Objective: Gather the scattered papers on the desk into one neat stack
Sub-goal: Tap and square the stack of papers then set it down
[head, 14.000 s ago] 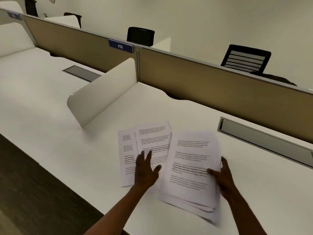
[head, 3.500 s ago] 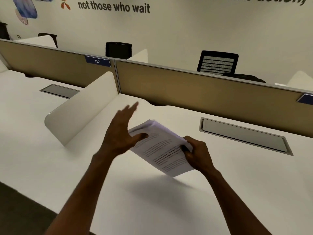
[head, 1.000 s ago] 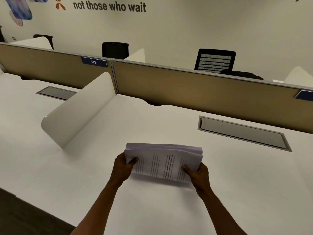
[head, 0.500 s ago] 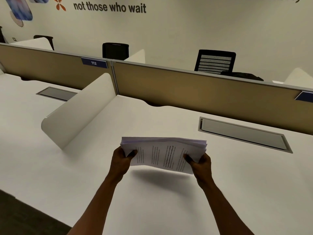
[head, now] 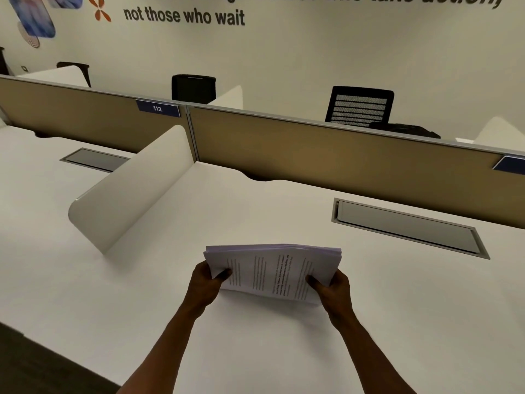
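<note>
On the far left, a recessed grey cable hatch [head: 95,160] sits flush in the white surface [head: 142,294]. Next to it, a curved white side divider [head: 133,189] stands upright, running back to the tan partition [head: 326,155]. Blue tag "112" [head: 158,108] on the partition's top edge, just left of the post.

Centre: left hand [head: 208,282] clamped on the left end of the paper stack [head: 272,273], thumb on top, fingers under. Stack is all in one bundle, printed face up, text lines running sideways to the person. Held at both short ends. Near long edge looks to be touching or just off the surface, can't tell which; far long edge is tilted up. Far edge is slightly fanned, sheets not fully flush. No loose sheets anywhere else on the surface.

Right hand [head: 331,285] clamped on the right end of the stack, same grip, thumb on top. Both forearms come in from the bottom edge.

Right of that: second grey cable hatch [head: 409,228], well apart from the stack. Behind the partition, black mesh-back chair [head: 359,106] and another black chair [head: 193,88] further left. Second blue tag [head: 511,164] at the far right edge, text unreadable. Wall lettering up top reads "not those who wait" [head: 184,16].
</note>
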